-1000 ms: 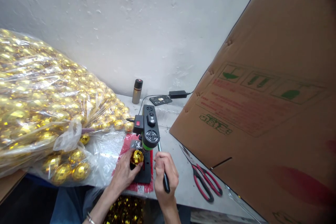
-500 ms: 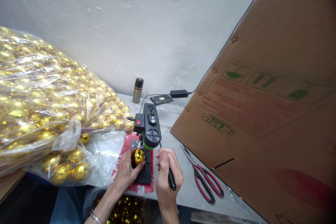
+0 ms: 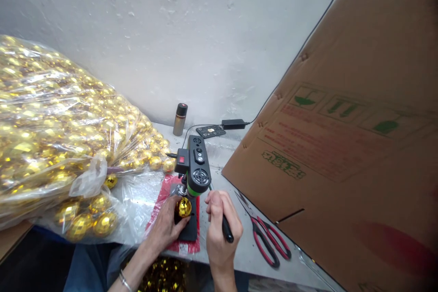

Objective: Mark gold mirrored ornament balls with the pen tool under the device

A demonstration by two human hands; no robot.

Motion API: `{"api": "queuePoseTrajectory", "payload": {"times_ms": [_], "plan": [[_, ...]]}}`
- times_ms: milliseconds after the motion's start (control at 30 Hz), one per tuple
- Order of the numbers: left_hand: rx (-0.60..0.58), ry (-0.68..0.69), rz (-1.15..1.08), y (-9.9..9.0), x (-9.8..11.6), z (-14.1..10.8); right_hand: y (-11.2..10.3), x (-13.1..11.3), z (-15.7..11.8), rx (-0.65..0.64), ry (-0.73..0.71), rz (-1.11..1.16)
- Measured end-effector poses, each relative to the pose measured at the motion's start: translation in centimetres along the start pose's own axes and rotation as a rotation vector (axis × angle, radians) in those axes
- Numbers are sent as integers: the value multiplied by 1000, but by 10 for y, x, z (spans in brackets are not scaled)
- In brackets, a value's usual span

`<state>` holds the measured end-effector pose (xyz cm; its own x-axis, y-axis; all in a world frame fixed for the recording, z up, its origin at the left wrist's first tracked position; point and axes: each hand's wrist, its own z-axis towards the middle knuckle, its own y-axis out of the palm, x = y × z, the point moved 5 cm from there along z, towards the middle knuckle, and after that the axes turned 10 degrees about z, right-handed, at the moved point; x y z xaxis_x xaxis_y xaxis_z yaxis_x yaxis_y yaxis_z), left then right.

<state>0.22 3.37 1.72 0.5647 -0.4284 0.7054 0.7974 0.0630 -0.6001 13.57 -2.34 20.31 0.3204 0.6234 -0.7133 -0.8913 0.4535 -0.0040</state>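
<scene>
Thumb and fingers of my left hand curl around a mirrored gold ball, which sits below the head of a small black bench machine with a red switch. The machine's black base rests on a red plastic sheet. To the right of it, my right hand is closed around a lever with a black handle end; its metal rod runs up to the machine's side.
Clear bags of gold balls fill the left. Red-and-black scissors lie right of my right hand, beside a large cardboard box. Behind the machine are a bottle, a dark patterned phone-like object and a power adapter.
The ball has turned slightly and shifted a little right and down with my left hand. My right hand and the lever end have moved slightly right.
</scene>
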Motion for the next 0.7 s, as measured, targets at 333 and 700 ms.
{"api": "queuePoseTrajectory", "payload": {"times_ms": [333, 700], "plan": [[-79, -75, -55, -1, 8, 0, -1, 1, -4, -30, -41, -3], [33, -151, -50, 6, -3, -1, -3, 4, -11, -71, -55, -4]]}}
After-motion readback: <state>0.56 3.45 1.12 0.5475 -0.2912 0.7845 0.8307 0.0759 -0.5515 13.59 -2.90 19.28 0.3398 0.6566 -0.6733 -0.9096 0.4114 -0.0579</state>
